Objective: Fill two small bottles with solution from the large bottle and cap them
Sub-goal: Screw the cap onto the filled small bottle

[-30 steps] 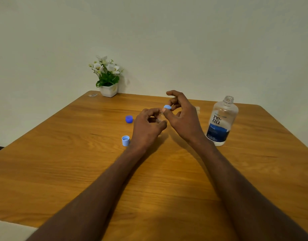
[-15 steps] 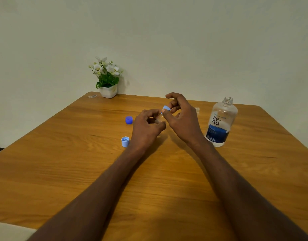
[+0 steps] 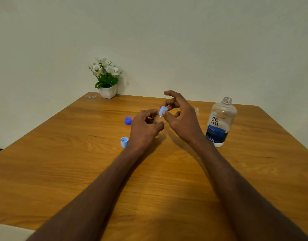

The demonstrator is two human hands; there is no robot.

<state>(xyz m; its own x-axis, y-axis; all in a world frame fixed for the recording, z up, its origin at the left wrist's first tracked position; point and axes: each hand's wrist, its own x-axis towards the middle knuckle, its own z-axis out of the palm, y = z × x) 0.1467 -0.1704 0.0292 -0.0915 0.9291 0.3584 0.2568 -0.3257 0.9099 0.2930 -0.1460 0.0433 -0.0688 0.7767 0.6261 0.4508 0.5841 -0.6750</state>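
1. Centrally, a small clear bottle (image 3: 157, 119) is held above the wooden table (image 3: 63, 171), its long axis leaning so the neck points up and to the right; how much liquid is in it cannot be told.
2. A light blue cap (image 3: 163, 111) sits at the neck of that bottle, tilted the same way.
3. The left hand (image 3: 144, 130) has its fingers curled round the bottle's body, grasping it.
4. The right hand (image 3: 181, 119) pinches the cap between thumb and fingers, with the index finger arched above.
5. Just left of the left wrist a second light blue cap (image 3: 124, 142) stands on the table, open end up and showing its inner thread.
6. Farther back a dark blue cap (image 3: 128, 120) rests on the table.
7. At right the large bottle (image 3: 220, 122) stands upright, uncapped, its open mouth pointing up.
8. Behind the right hand another small clear bottle (image 3: 196, 110) stands on the table, partly hidden.
9. At the far corner sits a white pot of flowers (image 3: 107, 79).
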